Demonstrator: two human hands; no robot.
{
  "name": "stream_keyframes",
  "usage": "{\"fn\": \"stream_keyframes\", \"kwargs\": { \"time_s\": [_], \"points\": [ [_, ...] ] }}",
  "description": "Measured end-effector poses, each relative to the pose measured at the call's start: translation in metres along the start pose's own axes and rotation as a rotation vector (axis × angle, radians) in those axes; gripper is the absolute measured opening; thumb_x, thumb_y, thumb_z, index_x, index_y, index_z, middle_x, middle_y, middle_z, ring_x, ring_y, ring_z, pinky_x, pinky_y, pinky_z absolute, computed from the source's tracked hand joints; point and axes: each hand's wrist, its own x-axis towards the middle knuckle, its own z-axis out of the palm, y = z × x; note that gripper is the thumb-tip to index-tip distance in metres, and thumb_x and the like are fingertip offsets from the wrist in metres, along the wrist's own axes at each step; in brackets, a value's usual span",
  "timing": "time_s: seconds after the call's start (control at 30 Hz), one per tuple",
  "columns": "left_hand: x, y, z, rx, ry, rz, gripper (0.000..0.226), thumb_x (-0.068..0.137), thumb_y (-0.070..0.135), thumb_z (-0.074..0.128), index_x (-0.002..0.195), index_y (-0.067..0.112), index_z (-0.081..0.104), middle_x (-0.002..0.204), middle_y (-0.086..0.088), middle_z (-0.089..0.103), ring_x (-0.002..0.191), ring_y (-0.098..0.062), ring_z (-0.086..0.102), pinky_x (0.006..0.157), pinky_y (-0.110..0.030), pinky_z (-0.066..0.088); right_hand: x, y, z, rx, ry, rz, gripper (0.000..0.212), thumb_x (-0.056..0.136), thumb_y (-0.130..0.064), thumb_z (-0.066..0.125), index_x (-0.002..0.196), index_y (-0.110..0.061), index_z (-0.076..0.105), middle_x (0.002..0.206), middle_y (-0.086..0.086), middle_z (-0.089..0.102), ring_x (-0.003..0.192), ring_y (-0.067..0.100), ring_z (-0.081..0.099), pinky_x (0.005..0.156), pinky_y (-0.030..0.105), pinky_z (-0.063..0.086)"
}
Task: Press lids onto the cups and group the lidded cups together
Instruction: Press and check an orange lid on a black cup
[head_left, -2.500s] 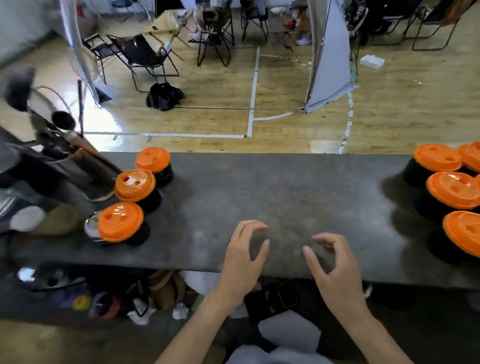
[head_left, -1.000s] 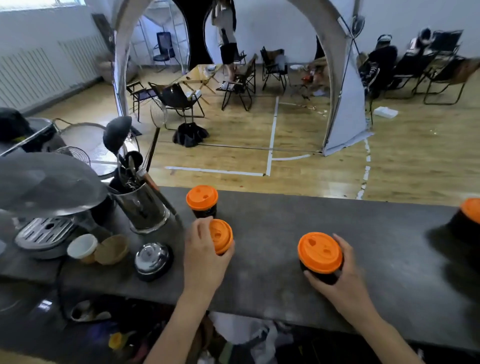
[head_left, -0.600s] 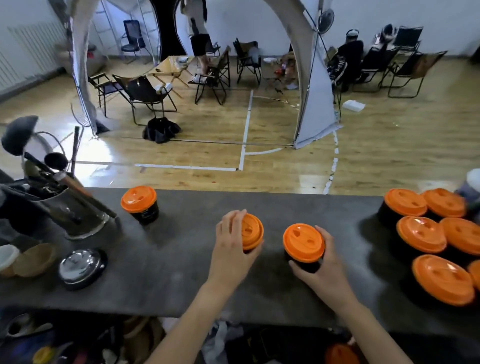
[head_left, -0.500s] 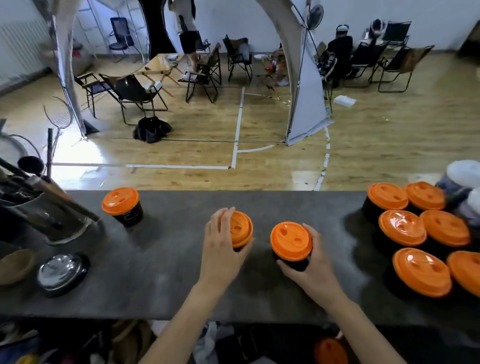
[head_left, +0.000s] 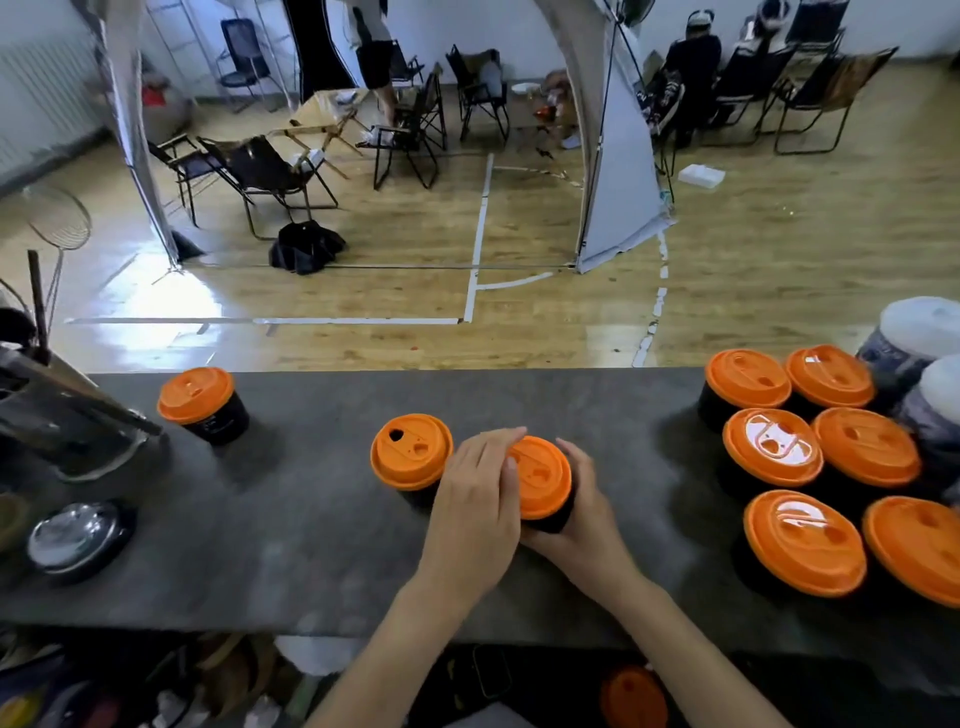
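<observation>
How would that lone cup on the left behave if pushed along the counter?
The lone cup is short and squat, so it would probably slide rather than tip. Its lid looks seated all round, likely keeping contents in.

A dark grey desk (head_left: 311, 571) is seen across the foreground. At its left end a shiny domed metal bell (head_left: 78, 535) is set, with a steel holder of utensils (head_left: 62, 415) behind it. Two white-lidded containers (head_left: 919, 332) are placed at the right edge. Beyond, a wooden floor (head_left: 779, 249) is marked with white tape lines (head_left: 478, 228); folding chairs (head_left: 270, 176), a black bag (head_left: 306, 252) and a grey arch panel (head_left: 618, 197) are seen on it.
</observation>
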Motion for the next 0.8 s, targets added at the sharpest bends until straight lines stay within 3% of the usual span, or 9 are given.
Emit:
{"fn": "stream_keyframes", "kwargs": {
  "time_s": [0.13, 0.27, 0.33, 0.4, 0.5, 0.6, 0.73, 0.8],
  "points": [
    [-0.005, -0.010, 0.025, -0.355, -0.069, -0.255, 0.032, 0.110, 0.026, 0.038, 0.129, 0.020, 0.063, 0.124, 0.011, 0.068, 0.120, -0.002, 0.060, 0.103, -0.021, 0.045, -0.006, 0.015, -0.020, -0.011, 0.023, -0.041, 0.087, 0.061, -0.029, 0.092, 0.132, -0.030, 0.042, 0.121, -0.025, 0.060, 0.115, 0.000, 0.060, 0.094, 0.026, 0.051],
    [-0.014, -0.004, 0.051, -0.641, -0.036, -0.397, 0.035, 0.111, 0.029, 0.035, 0.123, 0.019, 0.067, 0.117, 0.008, 0.073, 0.117, -0.008, 0.065, 0.098, -0.018, 0.046, -0.009, 0.019, -0.034, -0.024, -0.039, -0.117, 0.080, 0.066, -0.023, 0.089, 0.131, -0.031, 0.043, 0.124, -0.023, 0.058, 0.121, 0.004, 0.058, 0.099, 0.028, 0.049],
    [-0.016, -0.001, 0.060, -0.681, 0.014, -0.415, 0.037, 0.108, 0.032, 0.035, 0.120, 0.018, 0.068, 0.116, 0.009, 0.073, 0.116, -0.008, 0.066, 0.097, -0.017, 0.046, -0.009, 0.020, -0.031, -0.011, -0.008, -0.141, 0.083, 0.065, -0.032, 0.095, 0.132, -0.027, 0.046, 0.127, -0.014, 0.055, 0.122, 0.009, 0.058, 0.098, 0.025, 0.048],
    [-0.017, -0.001, 0.066, -0.688, 0.037, -0.423, 0.040, 0.107, 0.036, 0.035, 0.119, 0.018, 0.068, 0.115, 0.009, 0.074, 0.115, -0.009, 0.066, 0.097, -0.017, 0.047, -0.010, 0.019, -0.028, 0.000, 0.044, -0.124, 0.086, 0.061, -0.041, 0.096, 0.131, -0.028, 0.047, 0.125, -0.016, 0.054, 0.119, 0.007, 0.058, 0.095, 0.019, 0.047],
    [-0.010, -0.004, 0.068, -0.691, 0.021, -0.397, 0.047, 0.102, 0.046, 0.035, 0.119, 0.018, 0.068, 0.117, 0.004, 0.074, 0.115, -0.014, 0.067, 0.097, -0.023, 0.049, -0.009, 0.024, -0.031, 0.013, 0.071, -0.109, 0.087, 0.064, -0.028, 0.096, 0.132, -0.035, 0.043, 0.126, -0.024, 0.056, 0.120, 0.002, 0.057, 0.095, 0.018, 0.047],
    [0.005, -0.009, 0.066, -0.708, -0.064, -0.401, 0.045, 0.104, 0.039, 0.036, 0.125, 0.016, 0.068, 0.123, 0.000, 0.073, 0.116, -0.015, 0.067, 0.098, -0.023, 0.049, -0.008, 0.029, -0.035, -0.017, -0.001, -0.120, 0.090, 0.065, -0.022, 0.089, 0.135, -0.042, 0.037, 0.130, -0.021, 0.055, 0.123, 0.003, 0.056, 0.100, 0.028, 0.049],
    [0.011, -0.010, 0.067, -0.708, -0.121, -0.379, 0.046, 0.106, 0.030, 0.031, 0.132, 0.014, 0.065, 0.132, -0.001, 0.069, 0.125, -0.015, 0.063, 0.104, -0.022, 0.046, -0.008, 0.026, -0.030, 0.016, 0.061, -0.100, 0.090, 0.059, -0.041, 0.096, 0.131, -0.031, 0.043, 0.126, -0.015, 0.054, 0.119, 0.004, 0.057, 0.094, 0.018, 0.047],
    [0.007, -0.011, 0.071, -0.702, -0.101, -0.377, 0.047, 0.107, 0.030, 0.030, 0.130, 0.012, 0.066, 0.130, -0.002, 0.070, 0.124, -0.014, 0.063, 0.103, -0.021, 0.045, -0.008, 0.027, -0.029, 0.024, 0.099, -0.085, 0.090, 0.056, -0.041, 0.098, 0.127, -0.029, 0.044, 0.123, -0.013, 0.055, 0.116, 0.003, 0.058, 0.091, 0.014, 0.046]
  ]
}}
